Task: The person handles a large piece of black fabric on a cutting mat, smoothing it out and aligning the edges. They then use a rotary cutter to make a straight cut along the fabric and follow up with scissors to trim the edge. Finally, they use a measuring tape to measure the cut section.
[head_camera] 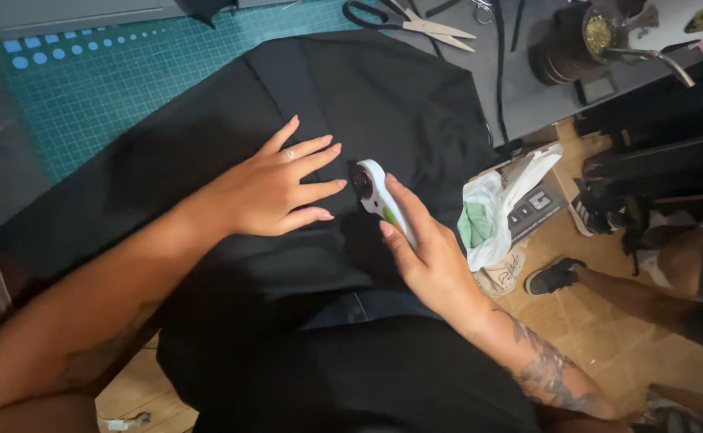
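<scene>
Teal cutting mat [119, 96] under black fabric [383, 96]; left hand [275, 188] flat, open; right hand [427, 256] gripping rotary cutter [377, 192]; scissors [407, 20] beyond.

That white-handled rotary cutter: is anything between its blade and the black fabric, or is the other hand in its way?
Nothing visible lies between the white-handled rotary cutter and the black fabric. The left hand lies flat on the cloth just beside the blade, fingertips close but apart. The right hand grips the handle.
</scene>
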